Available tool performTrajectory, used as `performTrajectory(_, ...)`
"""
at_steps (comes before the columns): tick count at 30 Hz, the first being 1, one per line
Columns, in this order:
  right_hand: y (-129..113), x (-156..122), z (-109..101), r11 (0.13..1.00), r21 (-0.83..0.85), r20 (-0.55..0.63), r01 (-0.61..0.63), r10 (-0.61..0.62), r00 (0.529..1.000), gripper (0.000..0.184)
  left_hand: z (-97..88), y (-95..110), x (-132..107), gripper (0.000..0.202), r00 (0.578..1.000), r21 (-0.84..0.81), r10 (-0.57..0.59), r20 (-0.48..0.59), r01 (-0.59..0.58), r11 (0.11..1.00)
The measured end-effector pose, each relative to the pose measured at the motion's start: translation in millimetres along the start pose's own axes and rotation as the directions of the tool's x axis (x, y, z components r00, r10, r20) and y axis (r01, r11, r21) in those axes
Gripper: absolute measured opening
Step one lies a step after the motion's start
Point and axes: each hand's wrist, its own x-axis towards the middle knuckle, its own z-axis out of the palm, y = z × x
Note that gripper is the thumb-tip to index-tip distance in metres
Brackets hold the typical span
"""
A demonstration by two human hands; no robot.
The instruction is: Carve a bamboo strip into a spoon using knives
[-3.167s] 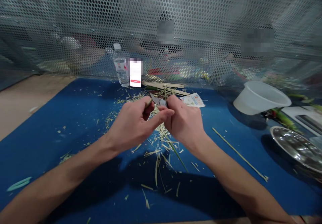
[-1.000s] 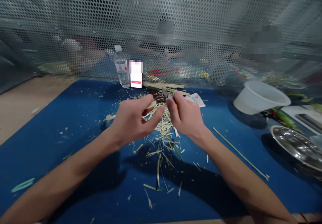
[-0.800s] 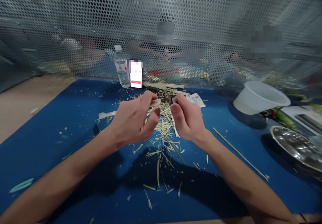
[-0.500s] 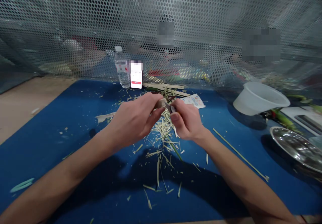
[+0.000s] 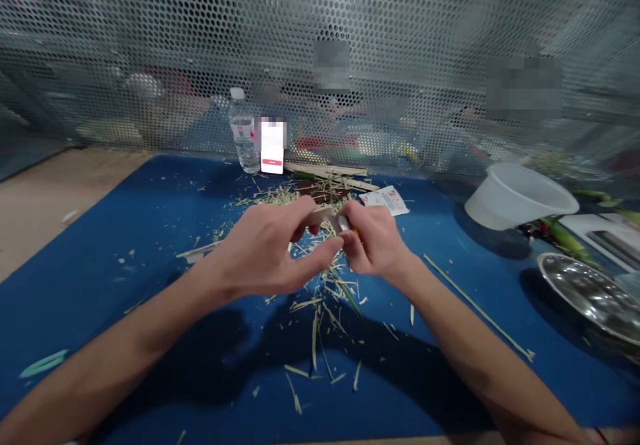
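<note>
My left hand is closed round a pale flat bamboo strip that runs out to the left of my fist. My right hand is closed on a small knife, its blade laid against the strip's end between the two hands. Both hands hover above a heap of pale shavings on the blue mat. The knife's handle is hidden in my fist.
A water bottle and a lit phone stand at the mat's far edge by a perforated metal screen. More strips lie behind the shavings. A thin stick, white bowl and metal dish sit right.
My hands have come closer together and slightly nearer me. The strip's free end has slid further left and down. The knife has shifted along the strip's end.
</note>
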Motion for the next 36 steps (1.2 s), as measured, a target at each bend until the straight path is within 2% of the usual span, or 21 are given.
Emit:
performTrajectory(5, 4.6, -3.5, 5.8, 0.991, -0.115, 0.007, 0.066, -0.065, 0.998, 0.036, 4.3, 2.1, 0.5, 0.05, 0.99, -0.056, -0.143, 0.011, 0.143, 0.988)
performTrajectory(8, 5.6, -6.0, 9.6, 0.988, -0.135, -0.014, 0.078, -0.08, 0.997, 0.043, 6.6, 3.3, 0.1, 0.053, 0.981, -0.14, -0.191, 0.039, 0.195, 0.971)
performTrajectory(11, 4.4, -6.9, 10.4, 0.987, -0.149, -0.022, 0.062, -0.066, 0.998, 0.041, 8.0, 3.9, -0.3, 0.052, 0.973, -0.209, -0.221, 0.069, 0.231, 0.95)
performTrajectory(15, 1.7, -4.9, 10.0, 0.982, -0.186, -0.018, -0.008, 0.005, 1.0, 0.036, 9.9, 3.8, -0.4, 0.053, 0.969, -0.253, -0.246, 0.037, 0.247, 0.935)
performTrajectory(20, 3.7, -2.7, 16.2, 0.953, -0.222, 0.027, -0.208, 0.219, 0.975, 0.028, 12.2, 6.7, -0.6, 0.051, 0.973, -0.266, -0.219, -0.077, 0.192, 0.945)
performTrajectory(25, 3.5, 0.8, 9.2, 0.922, 0.005, -0.003, -0.386, 0.386, 0.922, 0.028, 10.4, 6.7, 1.4, 0.048, 0.968, -0.232, -0.246, -0.051, 0.228, 0.946)
performTrajectory(30, 1.3, 4.3, -3.6, 0.792, 0.358, 0.057, -0.494, 0.51, 0.858, 0.023, 1.2, 5.8, 4.7, 0.02, 0.959, -0.18, -0.267, 0.097, 0.281, 0.943)
performTrajectory(33, 3.7, 4.7, -5.3, 0.728, 0.499, 0.104, -0.47, 0.488, 0.867, 0.024, -3.6, 4.0, 5.3, 0.015, 0.971, -0.13, -0.203, 0.127, 0.22, 0.967)
performTrajectory(36, 5.6, 5.4, -5.7, 0.719, 0.543, 0.107, -0.435, 0.454, 0.885, 0.019, -5.9, 1.1, 4.3, 0.019, 0.982, -0.065, -0.155, 0.107, 0.162, 0.985)
